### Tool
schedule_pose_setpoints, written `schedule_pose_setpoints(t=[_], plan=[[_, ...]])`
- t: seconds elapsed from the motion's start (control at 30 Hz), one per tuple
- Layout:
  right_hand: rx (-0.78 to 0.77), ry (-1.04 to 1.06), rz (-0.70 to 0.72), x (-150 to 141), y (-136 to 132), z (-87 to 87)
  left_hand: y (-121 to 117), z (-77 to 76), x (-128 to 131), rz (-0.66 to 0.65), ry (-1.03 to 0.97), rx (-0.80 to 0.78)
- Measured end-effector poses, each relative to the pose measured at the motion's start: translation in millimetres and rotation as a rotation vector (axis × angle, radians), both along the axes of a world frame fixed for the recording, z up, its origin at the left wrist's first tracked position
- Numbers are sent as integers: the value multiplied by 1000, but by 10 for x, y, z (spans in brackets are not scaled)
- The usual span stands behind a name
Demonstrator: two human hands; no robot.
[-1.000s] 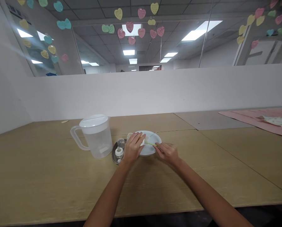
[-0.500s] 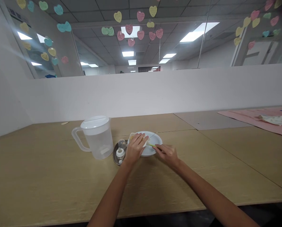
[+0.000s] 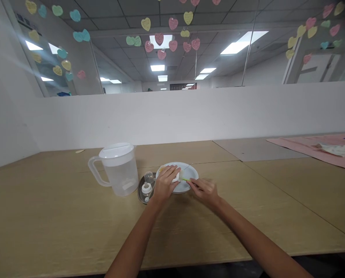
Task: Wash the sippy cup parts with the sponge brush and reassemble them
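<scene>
My left hand [image 3: 167,181] is wrapped over a pale baby bottle [image 3: 176,177], which lies on its side above a white basin [image 3: 193,170]. Most of the bottle is hidden under the fingers; its opening faces right. My right hand [image 3: 205,189] pinches the thin green handle of a brush [image 3: 186,179]. The handle points left toward the bottle's opening, and the brush head cannot be made out. Just left of my left hand, a metal tray [image 3: 140,192] holds a white bottle collar with a teat [image 3: 146,188] and a clear dome cap [image 3: 148,177].
A lidded translucent pitcher [image 3: 122,172] stands left of the tray, its handle to the left. Far back left lies a small flat wooden piece [image 3: 80,151]. A pink cloth [image 3: 300,146] covers the table's right end, with a patterned white cloth [image 3: 339,149] on it.
The view has shifted slightly, so everything sits a little lower. Both hands keep their holds, and the bottle and brush are at nearly the same place over the basin.
</scene>
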State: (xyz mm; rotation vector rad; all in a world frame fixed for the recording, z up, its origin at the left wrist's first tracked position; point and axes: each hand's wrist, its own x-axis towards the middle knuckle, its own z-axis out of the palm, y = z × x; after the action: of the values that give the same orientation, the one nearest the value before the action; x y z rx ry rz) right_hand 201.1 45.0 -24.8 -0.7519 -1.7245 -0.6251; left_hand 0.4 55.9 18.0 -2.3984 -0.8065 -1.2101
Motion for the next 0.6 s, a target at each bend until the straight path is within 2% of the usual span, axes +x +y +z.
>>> schedule_pose_setpoints(t=[0.17, 0.27, 0.4, 0.6], plan=[[-58, 110, -47, 72, 4, 69, -35, 32, 17, -30, 71, 33], [-116, 92, -49, 58, -5, 107, -36, 61, -14, -23, 54, 22], [-153, 44, -3, -12, -31, 72, -10, 63, -79, 10, 24, -10], [-211, 195, -41, 21, -10, 79, -32, 30, 11, -26, 34, -4]])
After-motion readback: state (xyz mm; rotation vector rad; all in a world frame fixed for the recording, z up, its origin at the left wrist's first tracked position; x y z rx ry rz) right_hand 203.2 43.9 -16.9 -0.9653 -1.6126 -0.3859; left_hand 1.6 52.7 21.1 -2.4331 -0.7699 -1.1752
